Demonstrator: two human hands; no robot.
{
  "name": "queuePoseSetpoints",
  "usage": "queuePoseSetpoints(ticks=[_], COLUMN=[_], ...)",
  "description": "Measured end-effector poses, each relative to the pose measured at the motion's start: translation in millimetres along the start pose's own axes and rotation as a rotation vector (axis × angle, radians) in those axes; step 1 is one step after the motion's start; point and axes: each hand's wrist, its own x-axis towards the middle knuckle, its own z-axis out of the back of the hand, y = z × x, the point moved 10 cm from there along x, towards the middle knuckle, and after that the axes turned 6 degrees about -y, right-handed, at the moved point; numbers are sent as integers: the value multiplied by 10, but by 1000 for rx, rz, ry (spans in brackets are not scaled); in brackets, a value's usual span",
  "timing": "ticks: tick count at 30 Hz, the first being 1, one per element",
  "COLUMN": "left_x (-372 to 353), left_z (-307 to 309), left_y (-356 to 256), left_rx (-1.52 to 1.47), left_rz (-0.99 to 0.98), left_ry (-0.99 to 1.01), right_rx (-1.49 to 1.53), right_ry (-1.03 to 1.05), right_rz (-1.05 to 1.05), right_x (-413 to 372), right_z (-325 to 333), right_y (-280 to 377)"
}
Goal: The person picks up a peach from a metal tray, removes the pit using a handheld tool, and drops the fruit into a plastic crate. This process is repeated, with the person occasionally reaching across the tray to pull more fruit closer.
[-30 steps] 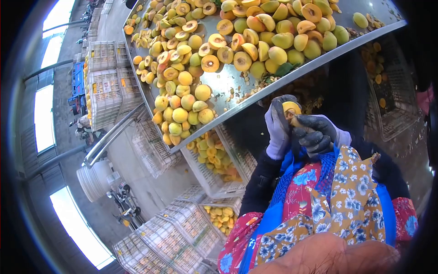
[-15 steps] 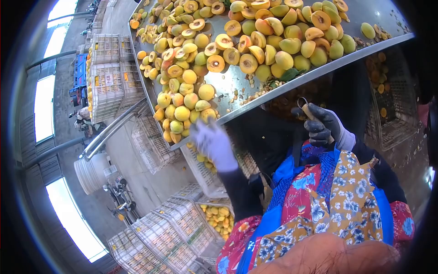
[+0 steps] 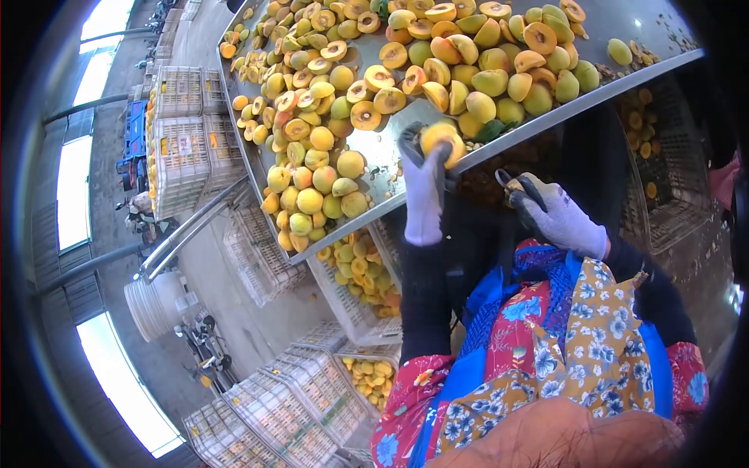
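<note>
My left hand, in a grey-and-lilac work glove, is closed around a yellow peach half at the near edge of the metal table. The fruit is slightly blurred. My right hand, gloved the same way, grips a pitting tool with a curved metal loop; most of its handle is hidden by the fingers. In front of both hands, many halved and whole-looking peaches lie heaped on the metal table, some with cut faces up.
Small pits and scraps lie along the table's raised rim. Below it stands a crate of peaches, with another crate to the right. Stacked crates, a white bucket and a parked bike are at left.
My left hand has moved right from the table's near-left corner and now holds a peach half. My right hand has turned and lowered slightly, still gripping the tool.
</note>
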Motion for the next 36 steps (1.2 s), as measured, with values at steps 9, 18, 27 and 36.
queuePoseSetpoints(ticks=[9, 18, 27, 36], left_x=[-871, -926, -1126, -1009], left_z=[-373, -224, -405, -400], left_y=[314, 322, 72, 387], left_rx=[38, 390, 696, 487], left_rz=[-42, -268, -463, -337], left_ry=[171, -24, -122, 110], right_rx=[-573, -460, 115, 1039], right_ry=[-31, 103, 296, 584], right_rz=[272, 17, -213, -776], right_x=[-110, -173, -163, -516], right_z=[-98, -166, -261, -512], right_y=[91, -82, -365, -442])
